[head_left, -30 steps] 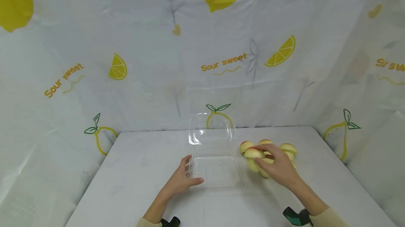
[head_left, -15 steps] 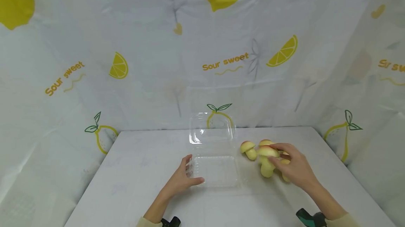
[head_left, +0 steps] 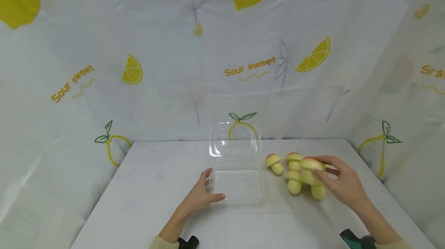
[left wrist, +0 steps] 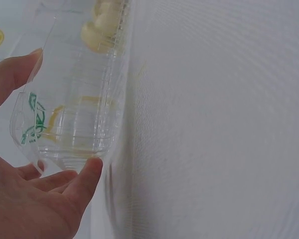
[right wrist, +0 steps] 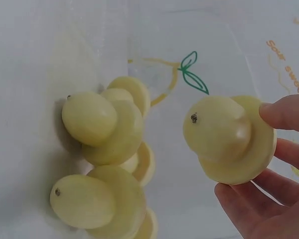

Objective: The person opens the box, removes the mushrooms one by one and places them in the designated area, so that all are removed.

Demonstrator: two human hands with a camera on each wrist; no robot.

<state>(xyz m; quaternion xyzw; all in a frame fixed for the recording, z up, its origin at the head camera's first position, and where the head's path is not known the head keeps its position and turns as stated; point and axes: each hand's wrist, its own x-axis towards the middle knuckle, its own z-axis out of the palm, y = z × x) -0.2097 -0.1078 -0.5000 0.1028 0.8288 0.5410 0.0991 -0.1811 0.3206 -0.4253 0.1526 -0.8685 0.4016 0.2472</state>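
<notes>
My right hand (head_left: 342,181) pinches a pale yellow toy mushroom (head_left: 311,168) with a reddish cap between thumb and fingers. In the right wrist view this mushroom (right wrist: 219,132) is raised clear of the others, stem toward the camera. Several more mushrooms lie on the table, among them one at the left (head_left: 277,167) and one in front (head_left: 294,188). A clear plastic clamshell box (head_left: 240,187) stands to their left, its lid (head_left: 234,144) raised behind. My left hand (head_left: 199,195) holds the box's left end, thumb at the rim in the left wrist view, fingers at the end wall (left wrist: 74,144).
The white table (head_left: 149,202) reaches back to a hanging white cloth (head_left: 167,87) printed with lemons. That cloth also hangs at both sides. The mushrooms partly hide one another beside the right hand.
My right hand has moved right with its mushroom, over the right part of the group. More of the mushrooms behind it now show. The left hand and box stay in place.
</notes>
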